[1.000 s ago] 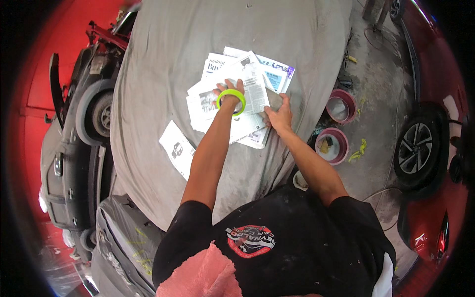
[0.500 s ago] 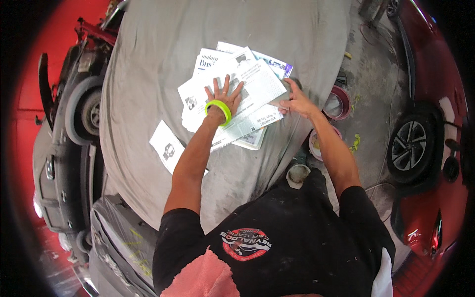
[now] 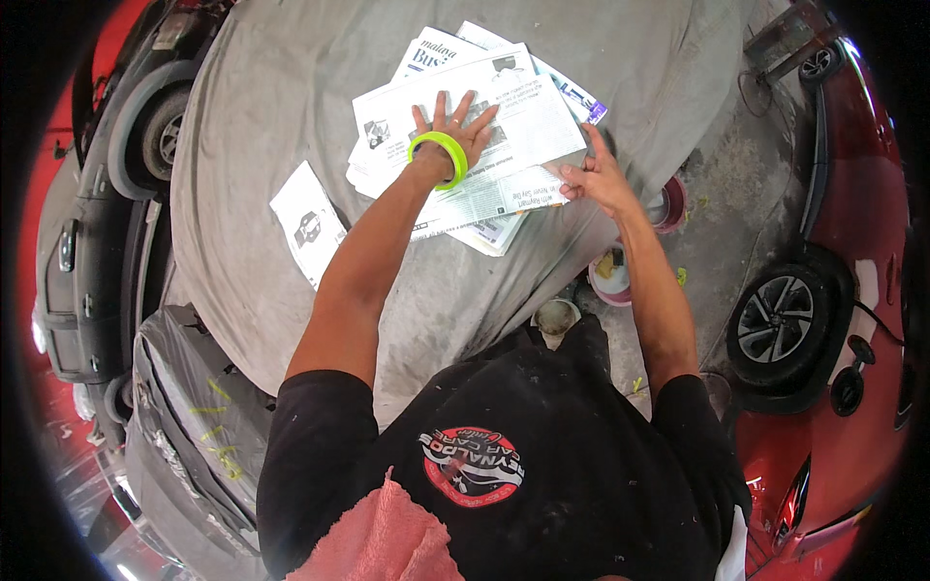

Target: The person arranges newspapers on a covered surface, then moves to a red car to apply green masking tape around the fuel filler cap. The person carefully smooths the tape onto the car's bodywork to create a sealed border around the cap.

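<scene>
A fanned stack of newspaper sheets [image 3: 542, 131] lies on a grey cloth cover [image 3: 291, 77] draped over something large. My left hand [image 3: 457, 134] rests flat on the top sheet with its fingers spread. Around that wrist sits a bright yellow-green ring [image 3: 459, 167], perhaps a tape roll. At the stack's right edge is my right hand [image 3: 599, 182], its index finger stretched along the paper and its thumb apart, near the lower sheet. Whether it touches the paper is hard to tell. A separate printed sheet [image 3: 307, 225] lies left of the stack, partly behind my left forearm.
Pink-rimmed tubs [image 3: 612, 279] and a small whitish container [image 3: 555, 319] stand on the floor to the right of the cover. A red car [image 3: 857, 203] is parked at far right, a dark vehicle [image 3: 73, 290] at far left. A pink cloth [image 3: 383, 533] hangs at my front.
The view has shifted, so the papers appear higher and slightly further right. My left hand stays flat on the stack; my right hand stays at its right edge, thumb nearer the paper.
</scene>
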Tool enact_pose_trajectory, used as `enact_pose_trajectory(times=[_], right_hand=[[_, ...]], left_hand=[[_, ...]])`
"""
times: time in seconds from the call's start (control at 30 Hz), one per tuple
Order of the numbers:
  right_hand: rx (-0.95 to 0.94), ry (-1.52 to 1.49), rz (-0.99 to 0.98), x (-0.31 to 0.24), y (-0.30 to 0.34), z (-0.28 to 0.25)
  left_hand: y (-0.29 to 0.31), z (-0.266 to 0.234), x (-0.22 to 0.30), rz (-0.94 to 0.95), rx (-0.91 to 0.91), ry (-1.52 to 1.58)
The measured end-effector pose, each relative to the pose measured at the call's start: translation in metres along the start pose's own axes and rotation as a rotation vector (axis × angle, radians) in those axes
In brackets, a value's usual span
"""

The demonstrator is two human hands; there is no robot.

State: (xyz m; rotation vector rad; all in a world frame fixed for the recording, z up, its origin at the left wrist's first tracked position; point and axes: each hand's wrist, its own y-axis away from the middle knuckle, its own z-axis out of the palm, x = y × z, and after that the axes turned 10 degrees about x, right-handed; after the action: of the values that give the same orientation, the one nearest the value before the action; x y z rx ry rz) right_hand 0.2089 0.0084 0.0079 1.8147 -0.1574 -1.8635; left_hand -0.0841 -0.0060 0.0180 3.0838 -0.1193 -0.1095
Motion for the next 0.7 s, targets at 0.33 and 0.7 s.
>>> enact_pose_trajectory(times=[0.33,0.7], right_hand=[[0.057,-0.156,-0.030,0.019,0.039,0.005],[-0.005,-0.133,0.069,0.030,0.035,0.032]], left_hand=[[-0.009,-0.004,-0.005,-0.007,-0.105,0.027],[-0.012,-0.006,-0.010,0.006,-0.172,0.064]])
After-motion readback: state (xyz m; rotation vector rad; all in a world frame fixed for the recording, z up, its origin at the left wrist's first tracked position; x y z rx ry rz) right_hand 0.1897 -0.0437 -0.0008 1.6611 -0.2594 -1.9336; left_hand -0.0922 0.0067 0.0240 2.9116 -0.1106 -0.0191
